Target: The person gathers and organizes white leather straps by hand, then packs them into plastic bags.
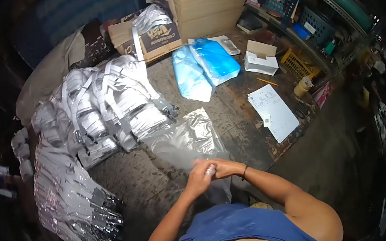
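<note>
Near the table's front edge, my left hand (202, 176) and my right hand (226, 167) meet, both with fingers closed. A small pale thing shows between them, too small to name. Clear plastic bags (188, 140) lie flat under and beyond my hands, their near end hanging by the edge. To the left are piled bundles of white and silvery strips (120, 97), some tied with white bands. A fanned heap of silvery strips (69, 194) with dark shiny ends lies at the near left.
Blue plastic packs (217, 60) lie at the back centre, beside a cardboard box (161, 41). Papers (273, 112), a pencil (267, 82), a small white box (261, 61), a yellow basket (297, 65) and a tape roll (303, 86) are at right. Shelves (328, 17) stand behind.
</note>
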The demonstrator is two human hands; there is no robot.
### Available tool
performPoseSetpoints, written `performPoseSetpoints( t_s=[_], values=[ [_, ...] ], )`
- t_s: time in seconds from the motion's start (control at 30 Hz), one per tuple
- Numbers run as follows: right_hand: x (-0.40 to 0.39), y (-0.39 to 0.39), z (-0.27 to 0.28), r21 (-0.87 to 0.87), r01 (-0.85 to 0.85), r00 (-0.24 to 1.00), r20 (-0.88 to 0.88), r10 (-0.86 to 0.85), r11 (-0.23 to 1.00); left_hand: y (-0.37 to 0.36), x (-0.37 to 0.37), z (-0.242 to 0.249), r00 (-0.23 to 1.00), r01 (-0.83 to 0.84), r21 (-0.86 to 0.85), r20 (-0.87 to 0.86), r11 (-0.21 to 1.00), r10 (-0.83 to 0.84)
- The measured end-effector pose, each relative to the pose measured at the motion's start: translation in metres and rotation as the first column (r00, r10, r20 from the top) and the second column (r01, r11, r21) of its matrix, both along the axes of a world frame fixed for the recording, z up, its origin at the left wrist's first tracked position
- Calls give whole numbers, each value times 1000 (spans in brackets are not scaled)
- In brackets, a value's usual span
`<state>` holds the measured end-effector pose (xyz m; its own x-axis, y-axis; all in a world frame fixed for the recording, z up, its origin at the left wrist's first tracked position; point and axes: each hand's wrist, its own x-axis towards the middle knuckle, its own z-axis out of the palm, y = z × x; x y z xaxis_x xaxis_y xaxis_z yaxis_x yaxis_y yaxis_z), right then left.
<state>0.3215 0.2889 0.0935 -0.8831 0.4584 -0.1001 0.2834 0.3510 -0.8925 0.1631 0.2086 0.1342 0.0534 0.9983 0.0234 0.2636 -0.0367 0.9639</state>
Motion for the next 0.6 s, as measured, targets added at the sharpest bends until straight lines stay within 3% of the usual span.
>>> performPoseSetpoints(
  t_s=[0.03, 0.07, 0.1, 0.13, 0.17, 0.2, 0.23, 0.27, 0.3, 0.33, 0.37, 0.43, 0.47, 0.5, 0.53, 0.57, 0.6],
  values=[
    [6, 20, -18, 96, -46, 995, 90, 38, 994, 5, 6, 5, 992, 119, 248, -62, 961, -107],
    [13, 45, -24, 180, -107, 980, 184, 74, 978, -1, 2, 27, 963, 212, 41, -180, 976, -202],
    [19, 77, 4, 355, -68, 938, 340, -61, 932, -2, -2, 24, 964, 207, 35, -178, 978, -197],
    [36, 118, 13, 487, 114, 961, 166, -220, 866, -8, -7, 20, 965, 168, 86, -215, 982, -147],
    [46, 155, 43, 539, 372, 804, 220, -553, 756, -15, -15, 15, 964, 112, 128, -256, 985, -76],
    [60, 202, 50, 655, 522, 699, 40, -714, 547, -24, -26, 3, 950, 37, 50, -312, 998, -20],
    [80, 240, 71, 714, 610, 658, -213, -722, 345, -37, -38, -12, 942, -58, 12, -330, 998, 59],
    [92, 270, 93, 698, 695, 624, -469, -626, 171, -55, -51, -27, 891, -87, -87, -452, 992, 39],
    [95, 293, 113, 625, 780, 565, -670, -482, 46, -75, -60, -33, 835, -107, -190, -550, 976, -16],
    [97, 310, 128, 554, 832, 513, -785, -347, -23, -93, -63, -30, 838, -205, -237, -543, 950, 45],
    [70, 287, 156, 435, 897, 378, -849, -370, -81, -110, -64, -34, 835, -234, -247, -546, 940, 64],
    [69, 316, 147, 559, 801, 458, -803, -381, -213, -144, -59, -47, 843, -418, -371, -499, 829, 201],
    [75, 336, 126, 688, 684, 540, -701, -466, -242, -154, -56, -40, 830, -472, -478, -525, 740, 190],
    [82, 363, 89, 797, 555, 612, -585, -532, -237, -165, -54, -41, 805, -531, -483, -544, 696, 236],
    [102, 392, 41, 931, 365, 653, -246, -716, 13, -177, -50, -45, 816, -532, -510, -522, 676, 247],
    [131, 452, -30, 902, 267, 660, 85, -746, 339, -190, -43, -48, 825, -533, -534, -499, 656, 265],
    [146, 477, -70, 807, 96, 620, 410, -670, 583, -199, -38, -50, 824, -542, -571, -507, 617, 254]
  ],
)
